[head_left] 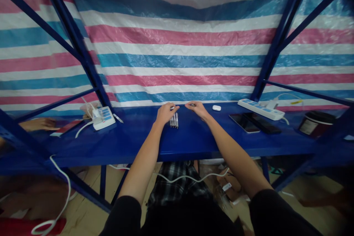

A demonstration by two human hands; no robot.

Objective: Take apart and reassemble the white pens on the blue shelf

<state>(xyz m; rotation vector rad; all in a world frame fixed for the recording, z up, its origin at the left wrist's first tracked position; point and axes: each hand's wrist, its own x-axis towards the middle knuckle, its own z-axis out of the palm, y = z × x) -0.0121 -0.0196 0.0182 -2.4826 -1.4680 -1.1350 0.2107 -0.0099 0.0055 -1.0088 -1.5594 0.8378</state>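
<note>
Several white-and-grey pens lie side by side on the blue shelf, their tips towards me. My left hand is just beyond and left of the row, its fingers closed on a pen whose pale end shows between thumb and forefinger. To the right and apart from it, my right hand is pinched around a small greyish piece, mostly hidden by the fingers. Both hands rest close to the shelf surface, near its back edge.
A white earbud case, two dark phones, a power strip and a dark tub sit to the right. On the left are another power strip, a lone pen and another person's hand. Blue posts flank the shelf.
</note>
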